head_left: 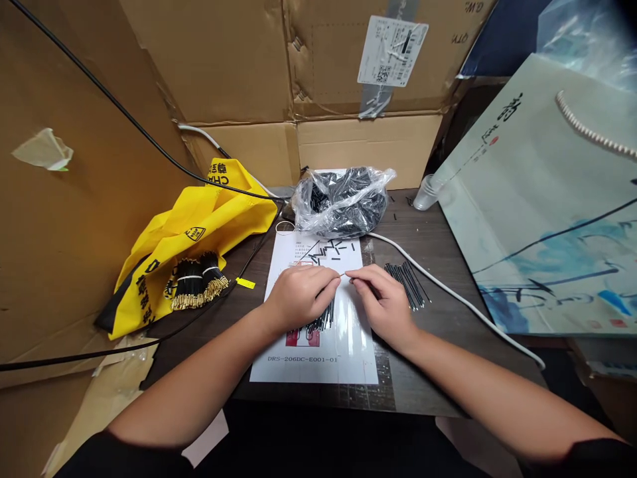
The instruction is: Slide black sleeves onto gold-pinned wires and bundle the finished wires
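My left hand (pixel 304 293) and my right hand (pixel 387 304) meet over a printed white sheet (pixel 358 358), both closed in a pinch. Between their fingertips runs a thin wire (pixel 343 274), its ends hidden by the fingers. Below my left hand lies a bunch of black wires (pixel 323 320) with pale tips, partly covered by the hand. Short black tube pieces (pixel 336 251) are scattered on the sheet just beyond my fingers. To the right of my right hand, more black wires (pixel 409 285) lie side by side on the dark table.
A clear plastic bag (pixel 343 202) of small black pieces sits behind the sheet. Bundled black wires with gold ends (pixel 196 282) rest on a yellow bag (pixel 174 226). A white cable (pixel 448 285) crosses the right side, near a large paper bag (pixel 547 199). Cardboard (pixel 223 60) encloses the back.
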{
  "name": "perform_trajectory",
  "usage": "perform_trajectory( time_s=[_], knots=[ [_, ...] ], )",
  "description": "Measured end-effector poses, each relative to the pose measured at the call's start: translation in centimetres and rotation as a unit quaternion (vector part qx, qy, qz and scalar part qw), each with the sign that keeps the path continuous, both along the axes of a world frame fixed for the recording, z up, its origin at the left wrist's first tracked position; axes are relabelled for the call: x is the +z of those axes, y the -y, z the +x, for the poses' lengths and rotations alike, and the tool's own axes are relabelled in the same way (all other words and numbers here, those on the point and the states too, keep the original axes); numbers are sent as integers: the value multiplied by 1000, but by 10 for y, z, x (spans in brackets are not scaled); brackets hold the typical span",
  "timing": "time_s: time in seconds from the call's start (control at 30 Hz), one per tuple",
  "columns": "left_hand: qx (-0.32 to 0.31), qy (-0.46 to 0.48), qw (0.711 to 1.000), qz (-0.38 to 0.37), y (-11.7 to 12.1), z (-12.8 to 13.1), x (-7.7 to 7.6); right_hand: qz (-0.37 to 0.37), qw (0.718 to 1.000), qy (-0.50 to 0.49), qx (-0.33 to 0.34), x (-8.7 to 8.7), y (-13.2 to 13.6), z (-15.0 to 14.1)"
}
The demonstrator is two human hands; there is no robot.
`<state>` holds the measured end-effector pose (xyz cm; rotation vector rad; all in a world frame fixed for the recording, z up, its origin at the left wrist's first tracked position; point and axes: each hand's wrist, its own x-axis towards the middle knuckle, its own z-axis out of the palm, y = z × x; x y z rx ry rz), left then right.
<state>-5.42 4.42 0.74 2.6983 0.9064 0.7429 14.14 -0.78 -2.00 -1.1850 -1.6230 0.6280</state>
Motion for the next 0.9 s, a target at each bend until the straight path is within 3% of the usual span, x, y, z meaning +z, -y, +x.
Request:
perform_trajectory(
  time_s=[0.27, 0.9],
  knots=[
    [-23, -10, 999, 30, 1, 3, -9, -13, 995, -93, -41, -8, 5, 0],
    [-21, -6, 1000, 21, 1, 2, -10, -39, 986, -157, -49, -11, 5, 0]
  ],
)
